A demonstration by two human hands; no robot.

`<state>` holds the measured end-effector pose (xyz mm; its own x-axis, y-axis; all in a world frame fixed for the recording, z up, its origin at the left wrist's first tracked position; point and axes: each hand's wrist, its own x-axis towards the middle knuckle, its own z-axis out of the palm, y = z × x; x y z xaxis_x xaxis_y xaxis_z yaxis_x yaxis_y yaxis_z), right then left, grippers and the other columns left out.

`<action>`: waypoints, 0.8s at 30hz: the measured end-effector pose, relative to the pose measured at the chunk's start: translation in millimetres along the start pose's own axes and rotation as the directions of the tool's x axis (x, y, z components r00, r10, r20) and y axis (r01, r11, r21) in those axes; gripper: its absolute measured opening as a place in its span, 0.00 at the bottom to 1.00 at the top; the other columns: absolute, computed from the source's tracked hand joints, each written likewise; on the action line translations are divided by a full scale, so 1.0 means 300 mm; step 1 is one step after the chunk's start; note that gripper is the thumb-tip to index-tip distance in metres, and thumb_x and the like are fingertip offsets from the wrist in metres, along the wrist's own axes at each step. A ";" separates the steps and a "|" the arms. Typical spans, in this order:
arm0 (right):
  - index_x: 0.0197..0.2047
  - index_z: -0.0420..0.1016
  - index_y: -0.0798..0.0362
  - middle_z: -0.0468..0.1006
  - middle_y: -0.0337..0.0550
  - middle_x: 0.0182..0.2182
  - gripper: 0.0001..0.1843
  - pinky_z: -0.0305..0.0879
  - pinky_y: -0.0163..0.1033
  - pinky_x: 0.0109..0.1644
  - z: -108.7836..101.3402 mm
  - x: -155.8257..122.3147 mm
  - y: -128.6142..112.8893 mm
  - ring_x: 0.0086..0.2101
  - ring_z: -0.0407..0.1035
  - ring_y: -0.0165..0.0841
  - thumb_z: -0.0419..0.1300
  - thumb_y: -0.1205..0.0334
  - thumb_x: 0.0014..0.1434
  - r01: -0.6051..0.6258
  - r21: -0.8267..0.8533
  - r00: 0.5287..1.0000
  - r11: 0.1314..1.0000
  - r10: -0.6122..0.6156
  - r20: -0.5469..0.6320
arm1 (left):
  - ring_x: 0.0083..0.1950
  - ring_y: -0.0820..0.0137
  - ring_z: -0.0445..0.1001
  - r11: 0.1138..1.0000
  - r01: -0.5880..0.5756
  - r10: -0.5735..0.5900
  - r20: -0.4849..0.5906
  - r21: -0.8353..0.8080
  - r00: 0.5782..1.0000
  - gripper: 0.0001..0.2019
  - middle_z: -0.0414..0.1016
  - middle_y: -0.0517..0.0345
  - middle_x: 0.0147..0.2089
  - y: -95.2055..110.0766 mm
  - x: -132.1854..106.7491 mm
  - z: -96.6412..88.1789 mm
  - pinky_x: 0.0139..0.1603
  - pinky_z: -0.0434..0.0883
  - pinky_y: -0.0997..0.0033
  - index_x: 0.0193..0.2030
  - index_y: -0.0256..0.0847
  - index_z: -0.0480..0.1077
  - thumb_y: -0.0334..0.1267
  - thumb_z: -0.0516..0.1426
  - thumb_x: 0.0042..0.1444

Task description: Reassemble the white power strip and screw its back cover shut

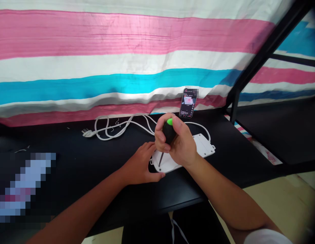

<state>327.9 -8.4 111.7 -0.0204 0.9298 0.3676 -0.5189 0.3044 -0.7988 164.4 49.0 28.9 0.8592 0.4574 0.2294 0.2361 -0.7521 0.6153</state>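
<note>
A white power strip (178, 161) lies back side up on the black table, with small screw holes along its edges and a tab at each end. My left hand (141, 166) grips its left end, thumb on the near edge and fingers at the far edge. In my right hand (179, 142) is a screwdriver (169, 131) with a black and green handle, wrapped by the fingers. The screwdriver stands slightly tilted, its tip at a hole near the strip's left corner. My right hand hides the middle of the strip.
A white cord (127, 122) runs in loops behind the strip to a plug (87, 133). Behind my hands a phone (188, 103) leans upright against the striped sheet (117, 37). A black metal frame (261, 51) rises at right. Something blurred out lies at left.
</note>
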 end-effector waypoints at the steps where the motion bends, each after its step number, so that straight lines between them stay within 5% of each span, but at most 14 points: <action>1: 0.38 0.70 0.51 0.66 0.31 0.24 0.20 0.46 0.32 0.20 0.000 0.000 -0.001 0.17 0.55 0.21 0.58 0.41 0.67 0.005 -0.002 1.000 1.000 -0.005 -0.003 | 0.59 0.50 0.68 1.000 -0.006 0.006 0.000 0.001 1.000 0.36 0.69 0.45 0.59 -0.001 0.000 0.001 0.63 0.68 0.45 0.63 0.42 0.64 0.48 0.69 0.49; 15: 0.39 0.70 0.50 0.65 0.33 0.24 0.25 0.50 0.34 0.22 0.004 -0.006 -0.012 0.18 0.55 0.24 0.55 0.35 0.67 -0.009 -0.038 1.000 0.999 0.009 0.003 | 0.60 0.51 0.68 0.999 -0.040 0.040 -0.008 0.021 0.999 0.37 0.68 0.45 0.61 -0.001 -0.004 0.000 0.65 0.67 0.46 0.64 0.42 0.63 0.50 0.69 0.51; 24: 0.37 0.69 0.52 0.64 0.32 0.22 0.23 0.48 0.32 0.19 0.010 -0.005 -0.030 0.16 0.53 0.22 0.54 0.39 0.69 -0.025 0.020 0.999 1.000 0.024 0.028 | 0.63 0.49 0.68 0.998 -0.058 0.058 -0.026 0.017 0.998 0.38 0.67 0.42 0.64 -0.004 -0.005 0.003 0.66 0.67 0.44 0.66 0.40 0.63 0.50 0.69 0.51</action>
<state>330.2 -13.1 119.9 -0.0570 0.9306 0.3616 -0.5348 0.2774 -0.7981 163.2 48.8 27.3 0.8593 0.4250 0.2846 0.1936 -0.7853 0.5880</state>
